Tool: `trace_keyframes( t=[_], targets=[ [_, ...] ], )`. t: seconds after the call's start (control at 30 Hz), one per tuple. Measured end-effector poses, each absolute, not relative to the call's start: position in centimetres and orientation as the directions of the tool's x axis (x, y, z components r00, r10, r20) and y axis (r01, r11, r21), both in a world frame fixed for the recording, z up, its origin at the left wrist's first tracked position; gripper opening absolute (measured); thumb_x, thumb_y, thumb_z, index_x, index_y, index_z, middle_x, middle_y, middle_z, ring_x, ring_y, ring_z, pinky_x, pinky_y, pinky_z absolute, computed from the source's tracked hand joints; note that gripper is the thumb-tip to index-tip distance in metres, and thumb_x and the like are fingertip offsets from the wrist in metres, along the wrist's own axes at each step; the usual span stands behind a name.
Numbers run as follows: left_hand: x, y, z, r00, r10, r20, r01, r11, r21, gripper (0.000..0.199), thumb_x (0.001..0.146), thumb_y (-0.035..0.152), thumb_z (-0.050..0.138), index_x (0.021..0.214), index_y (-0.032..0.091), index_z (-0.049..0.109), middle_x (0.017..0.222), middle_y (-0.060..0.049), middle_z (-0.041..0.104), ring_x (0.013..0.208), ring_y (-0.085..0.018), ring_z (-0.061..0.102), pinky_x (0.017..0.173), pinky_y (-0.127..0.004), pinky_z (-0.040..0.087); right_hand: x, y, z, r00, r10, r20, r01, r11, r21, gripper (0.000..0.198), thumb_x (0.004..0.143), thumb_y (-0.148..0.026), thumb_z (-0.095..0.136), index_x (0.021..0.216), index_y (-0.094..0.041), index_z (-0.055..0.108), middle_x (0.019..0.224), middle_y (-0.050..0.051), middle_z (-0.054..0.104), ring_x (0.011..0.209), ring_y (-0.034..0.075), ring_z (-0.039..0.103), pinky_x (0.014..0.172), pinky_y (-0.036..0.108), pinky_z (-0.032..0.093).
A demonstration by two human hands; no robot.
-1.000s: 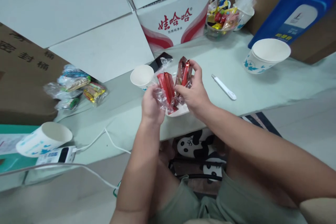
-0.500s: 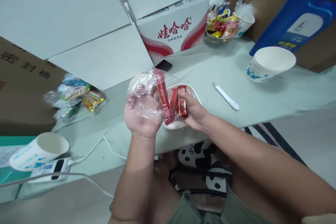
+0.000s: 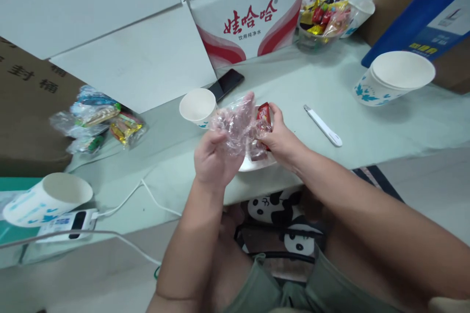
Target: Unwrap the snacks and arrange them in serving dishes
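clear plastic bag [image 3: 234, 129] is spread over the left hand [image 3: 218, 159], whose grip cannot be told; red snack packet [image 3: 263, 113] is clasped by the right hand [image 3: 282, 141], not yet released.

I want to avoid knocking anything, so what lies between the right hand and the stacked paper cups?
In the head view, a white utility knife lies between the right hand and the stacked paper cups.

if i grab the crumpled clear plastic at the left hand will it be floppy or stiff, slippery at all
Probably floppy: the clear plastic is creased and bunched over the left hand. It looks light, being thin enough to see the hand through. Its shiny surface suggests it could be slippery.
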State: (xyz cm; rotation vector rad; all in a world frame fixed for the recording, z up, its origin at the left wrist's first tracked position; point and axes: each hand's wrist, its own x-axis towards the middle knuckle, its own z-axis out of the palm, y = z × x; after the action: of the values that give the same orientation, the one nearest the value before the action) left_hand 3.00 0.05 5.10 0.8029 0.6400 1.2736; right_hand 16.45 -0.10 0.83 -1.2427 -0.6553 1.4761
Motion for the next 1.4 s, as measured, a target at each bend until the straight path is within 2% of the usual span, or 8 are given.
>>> trace_keyframes(
  t=[0.17, 0.37, 0.63, 0.73, 0.83, 1.0, 1.23, 1.4],
  targets=[
    [1.6, 0.4, 5.2, 0.032, 0.999, -0.043, -0.584, 0.054, 0.810, 0.020, 0.089, 0.038, 0.056, 0.091, 0.027, 0.072, 0.138, -0.002, 0.069, 0.147, -0.029, 0.051, 0.111, -0.044, 0.053, 17.4, 0.2, -1.1, 0.190, 0.963, -0.189, -0.047, -0.183, -0.982, 0.101, 0.066, -0.018, 0.081, 0.155, -0.032, 0.034, 0.141, 0.011, 0.061, 0.127, 0.032, 0.063, 0.118, 0.063, 0.042],
    [-0.9, 0.8, 4.8, -0.035, 0.999, 0.006, -0.563, -0.024, 0.826, 0.035, 0.098, 0.041, 0.046, 0.123, 0.038, 0.070, 0.135, 0.002, 0.071, 0.150, -0.025, 0.047, 0.114, -0.045, 0.050, 18.4, -0.2, -0.8, 0.105, 0.994, 0.000, 0.067, -0.008, -0.998, 0.038, 0.077, -0.021, 0.070, 0.114, -0.029, 0.068, 0.124, 0.006, 0.071, 0.124, 0.031, 0.064, 0.116, 0.058, 0.046],
    [-1.5, -0.1, 4.8, -0.001, 1.000, -0.020, -0.625, 0.015, 0.781, 0.027, 0.092, 0.051, 0.055, 0.111, 0.045, 0.073, 0.134, 0.010, 0.071, 0.145, -0.030, 0.053, 0.104, -0.048, 0.057, 18.3, 0.3, 0.9, 0.125, 0.958, 0.258, 0.090, 0.249, -0.964, 0.085, 0.066, -0.021, 0.083, 0.143, -0.035, 0.050, 0.156, 0.006, 0.051, 0.152, 0.032, 0.042, 0.123, 0.058, 0.036],
    [-1.9, -0.5, 4.6, -0.007, 0.995, -0.098, -0.593, 0.075, 0.802, 0.027, 0.085, 0.059, 0.061, 0.101, 0.042, 0.074, 0.132, 0.009, 0.073, 0.142, -0.032, 0.055, 0.101, -0.047, 0.059, 18.5, 0.8, 2.3, 0.085, 0.958, 0.273, 0.067, 0.268, -0.961, 0.068, 0.062, -0.021, 0.088, 0.124, -0.033, 0.063, 0.150, 0.004, 0.057, 0.150, 0.033, 0.043, 0.117, 0.055, 0.045],
    [-2.2, -0.5, 4.8, -0.042, 0.994, -0.097, -0.572, 0.056, 0.819, 0.030, 0.083, 0.060, 0.063, 0.102, 0.039, 0.075, 0.134, 0.007, 0.072, 0.145, -0.032, 0.051, 0.104, -0.043, 0.057, 18.3, 0.8, 3.8, 0.053, 0.969, 0.243, 0.012, 0.243, -0.970, 0.027, 0.072, -0.031, 0.086, 0.092, -0.026, 0.068, 0.120, 0.004, 0.072, 0.131, 0.030, 0.061, 0.107, 0.049, 0.054],
    [-3.1, 1.2, 4.8, 0.065, 0.998, -0.014, -0.645, 0.053, 0.763, 0.017, 0.086, 0.033, 0.056, 0.084, 0.031, 0.073, 0.123, 0.003, 0.077, 0.129, -0.026, 0.065, 0.098, -0.040, 0.060, 18.4, 0.3, 4.9, 0.239, 0.937, 0.255, -0.190, 0.303, -0.934, 0.019, 0.085, -0.037, 0.072, 0.084, -0.026, 0.057, 0.071, -0.006, 0.065, 0.070, 0.014, 0.070, 0.073, 0.033, 0.062],
    [-4.0, 3.1, 3.2, 0.044, 0.980, -0.196, -0.369, 0.198, 0.908, 0.018, 0.054, 0.006, 0.056, 0.066, 0.018, 0.062, 0.064, 0.000, 0.069, 0.048, -0.011, 0.063, 0.045, -0.018, 0.050, 22.2, 0.0, 6.7, 0.431, 0.857, 0.282, -0.031, 0.326, -0.945, 0.009, 0.094, -0.035, 0.062, 0.093, -0.030, 0.054, 0.074, -0.006, 0.063, 0.045, 0.006, 0.052, 0.039, 0.020, 0.029],
    [-4.0, 2.6, 3.5, 0.249, 0.950, -0.188, -0.397, 0.277, 0.875, 0.025, 0.062, 0.026, 0.070, 0.084, 0.015, 0.073, 0.083, -0.011, 0.077, 0.070, -0.023, 0.076, 0.051, -0.025, 0.058, 22.9, 0.1, 6.1, 0.491, 0.829, 0.266, -0.003, 0.308, -0.952, 0.013, 0.090, -0.025, 0.064, 0.086, -0.027, 0.053, 0.076, -0.005, 0.064, 0.039, 0.004, 0.038, 0.037, 0.022, 0.021]
  ],
)
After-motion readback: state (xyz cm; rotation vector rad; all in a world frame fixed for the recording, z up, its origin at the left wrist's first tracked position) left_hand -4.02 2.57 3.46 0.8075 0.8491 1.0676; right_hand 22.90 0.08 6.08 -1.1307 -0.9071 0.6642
